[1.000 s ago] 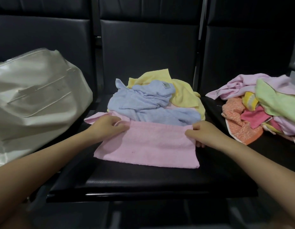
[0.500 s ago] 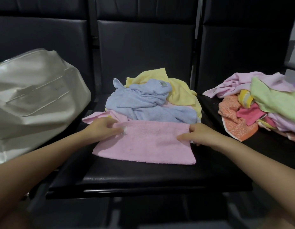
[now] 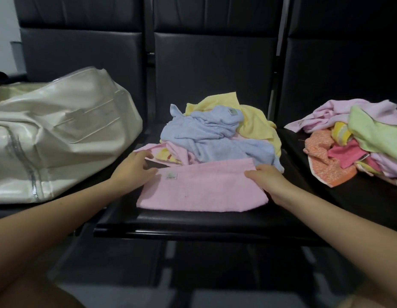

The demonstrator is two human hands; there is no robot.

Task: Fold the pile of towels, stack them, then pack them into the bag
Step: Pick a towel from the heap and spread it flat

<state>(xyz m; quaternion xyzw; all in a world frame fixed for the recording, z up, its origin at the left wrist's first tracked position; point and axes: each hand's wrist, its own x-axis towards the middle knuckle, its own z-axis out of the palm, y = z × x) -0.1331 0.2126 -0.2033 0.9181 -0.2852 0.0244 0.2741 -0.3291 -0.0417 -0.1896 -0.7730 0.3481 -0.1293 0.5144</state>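
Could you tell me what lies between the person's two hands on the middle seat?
The head view shows the folded pink towel spanning from left hand to right hand.

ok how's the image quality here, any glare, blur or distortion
Head view: dim, soft light; sheen on the cream bag; wide-angle bending of the seat backs toward the edges; forearms at the bottom corners blurred; pink towel fairly sharp.

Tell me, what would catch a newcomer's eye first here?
Probably the pink towel, half folded on the middle black seat, with the left hand and right hand at its upper corners. Behind it lies a blue and yellow towel heap, and a cream bag sits left.
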